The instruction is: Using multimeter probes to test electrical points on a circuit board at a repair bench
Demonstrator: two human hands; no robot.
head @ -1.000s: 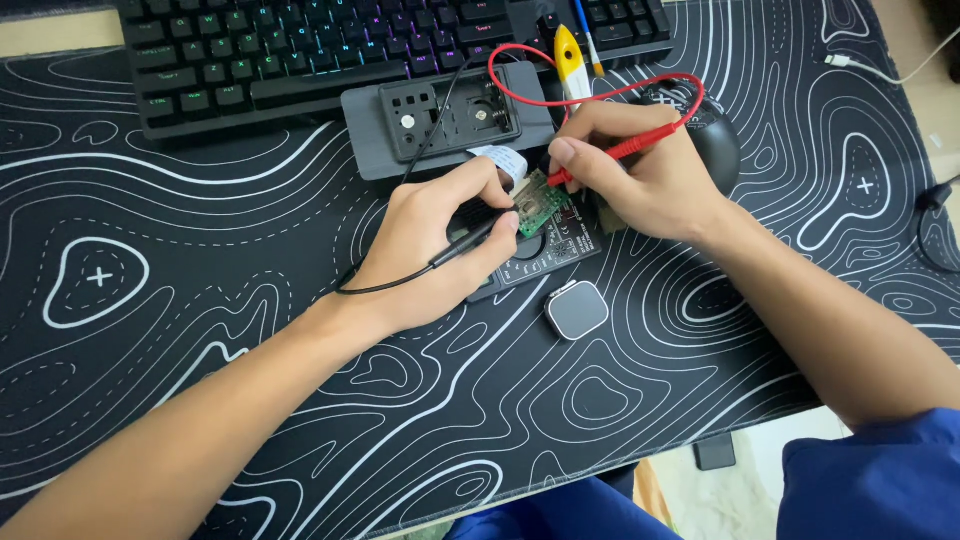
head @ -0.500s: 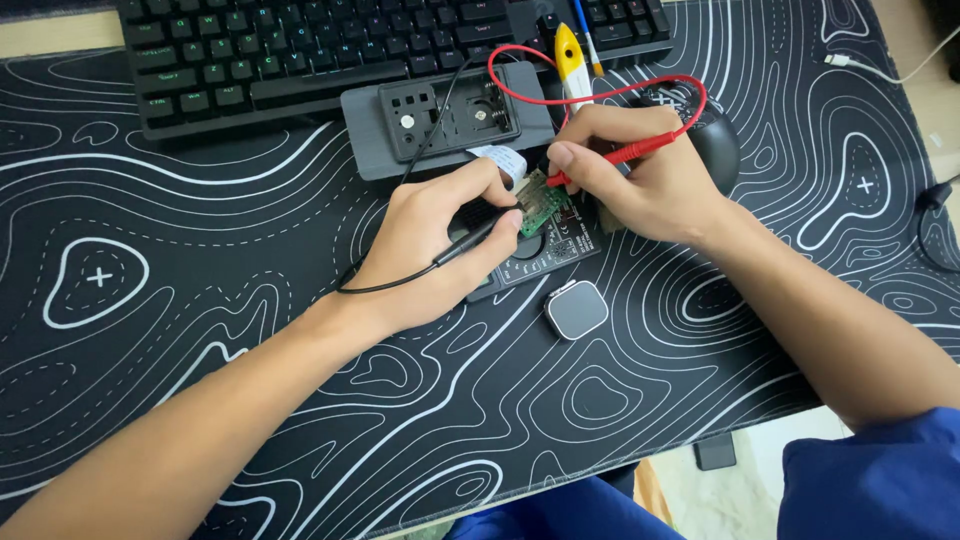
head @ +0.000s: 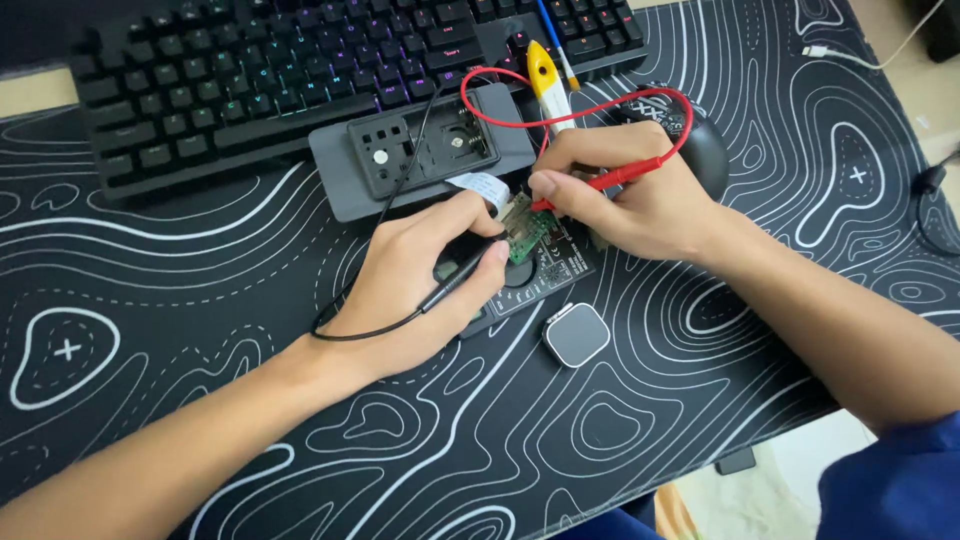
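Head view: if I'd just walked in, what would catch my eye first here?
Two hands meet mid-desk over a small green circuit board: the right hand pinches a red probe, the left hand a black probe. Behind them, a backlit keyboard glows at the top, and the black mat swirls with white contour lines.
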